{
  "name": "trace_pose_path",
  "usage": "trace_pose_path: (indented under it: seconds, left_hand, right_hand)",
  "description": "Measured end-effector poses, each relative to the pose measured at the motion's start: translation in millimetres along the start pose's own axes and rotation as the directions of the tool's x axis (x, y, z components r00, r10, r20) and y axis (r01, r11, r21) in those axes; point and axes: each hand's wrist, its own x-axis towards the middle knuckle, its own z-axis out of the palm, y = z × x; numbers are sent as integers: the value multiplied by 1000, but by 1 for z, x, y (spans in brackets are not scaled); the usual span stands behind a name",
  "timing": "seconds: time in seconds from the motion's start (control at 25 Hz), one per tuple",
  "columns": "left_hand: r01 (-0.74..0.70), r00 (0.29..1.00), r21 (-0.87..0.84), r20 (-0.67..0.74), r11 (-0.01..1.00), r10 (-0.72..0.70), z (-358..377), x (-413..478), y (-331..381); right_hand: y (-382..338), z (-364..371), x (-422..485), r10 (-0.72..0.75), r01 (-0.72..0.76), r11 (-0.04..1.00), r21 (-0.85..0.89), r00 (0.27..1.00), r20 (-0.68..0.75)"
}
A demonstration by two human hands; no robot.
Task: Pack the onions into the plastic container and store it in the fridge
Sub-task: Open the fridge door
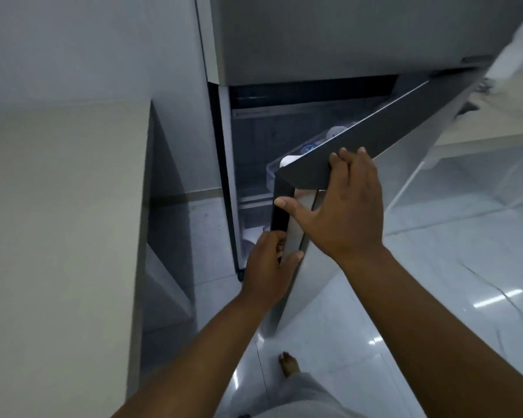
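A grey two-door fridge point(329, 37) stands in front of me with its lower door point(375, 140) swung partly out. My left hand point(269, 263) grips the door's free vertical edge lower down. My right hand point(341, 206) lies flat on the door's top corner, fingers spread over the upper edge and thumb against the side. Through the gap I see the dim fridge interior point(254, 164) and a door shelf point(308, 149) holding bottles. The onions and the plastic container are not in view.
A pale counter or wall block point(64, 236) stands close on the left of the fridge. Glossy white floor tiles point(435, 282) spread to the right. My bare foot point(289, 365) is on the floor below the door.
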Motion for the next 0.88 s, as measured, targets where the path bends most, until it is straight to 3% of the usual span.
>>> trace_pose_path:
  seconds: [0.12,0.24,0.32,0.48,0.56,0.72,0.88]
  left_hand:
    - [-82,974,-1,211,997,81,27,-44,21]
    - [-200,888,-30,417,979,194,42,-68,52]
    - [-347,845,-84,404,934,351,46,-67,69]
    - [-571,807,-32,162,821,568,67,-46,107]
    - [-611,771,23,244,792,588,89,-33,125]
    - [-732,609,115,554,672,568,152,-23,142]
    - [-840,467,96,630,534,620,218,-33,154]
  right_hand:
    - [30,-35,-38,76,-76,997,1,995,-58]
    - [66,-72,-74,123,-123,992,6,987,-100]
    - [89,-90,-97,127,-125,992,21,979,-160]
    - [142,-119,-137,88,-102,994,-33,950,-298]
    - [171,-133,-151,39,-76,993,-91,934,-356]
    - [228,-159,-173,41,-140,970,-197,898,-438]
    - [282,-185,-184,110,-262,933,-245,859,-500]
